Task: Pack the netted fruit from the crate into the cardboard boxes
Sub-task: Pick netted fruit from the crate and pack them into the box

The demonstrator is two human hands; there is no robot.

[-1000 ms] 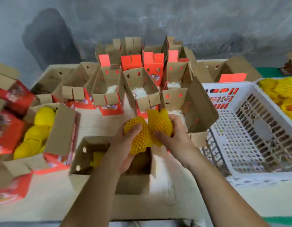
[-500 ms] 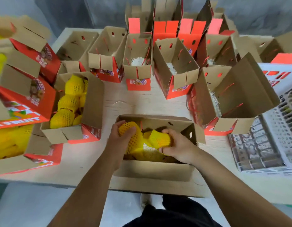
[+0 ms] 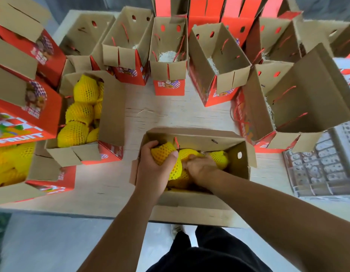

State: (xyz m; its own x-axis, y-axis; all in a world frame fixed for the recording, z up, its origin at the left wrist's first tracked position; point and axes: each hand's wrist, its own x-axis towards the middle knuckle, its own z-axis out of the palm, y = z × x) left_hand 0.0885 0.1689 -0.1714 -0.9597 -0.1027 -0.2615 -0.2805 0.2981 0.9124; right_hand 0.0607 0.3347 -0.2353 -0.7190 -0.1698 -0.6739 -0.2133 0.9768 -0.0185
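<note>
A netted fruit (image 3: 164,156) goes into the near box (image 3: 191,203) at the surface's (image 3: 176,112) front edge — the left hand (image 3: 153,169) clasping it, the right hand (image 3: 199,168) pressed among at least three yellow fruits already inside; its grip cannot be told. Packing looks partway done: two boxes at left, one (image 3: 111,107) nearer and one (image 3: 52,177) at the edge, hold fruit, while about six open boxes behind show only white padding or nothing. The white crate (image 3: 327,173) sits at right, no fruit visible in it.
</note>
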